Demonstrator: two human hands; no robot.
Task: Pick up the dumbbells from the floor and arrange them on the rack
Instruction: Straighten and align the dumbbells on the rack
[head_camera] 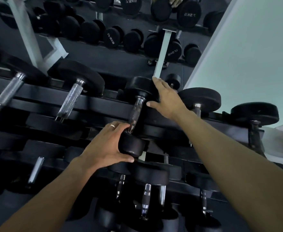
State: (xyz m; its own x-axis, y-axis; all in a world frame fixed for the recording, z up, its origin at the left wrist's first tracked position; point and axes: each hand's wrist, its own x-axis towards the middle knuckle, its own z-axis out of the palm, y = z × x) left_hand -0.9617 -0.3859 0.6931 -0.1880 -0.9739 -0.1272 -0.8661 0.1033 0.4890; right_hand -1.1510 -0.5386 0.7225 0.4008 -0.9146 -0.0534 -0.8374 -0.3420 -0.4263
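A small black dumbbell [135, 108] with a chrome handle lies across the top tier of the black rack [104, 104], in front of a mirror. My left hand [110, 144] grips its near head, fingers and thumb curled round the black end. My right hand [165, 97] lies against the far head with the fingers stretched out and the thumb pointing left. Other dumbbells [70, 96] rest on the same tier to the left and right.
Lower tiers hold several more dumbbells [147, 196] below my arms. The mirror behind the rack reflects rows of dumbbells and a white rack post [162, 52]. A pale green wall [254, 56] stands at the right.
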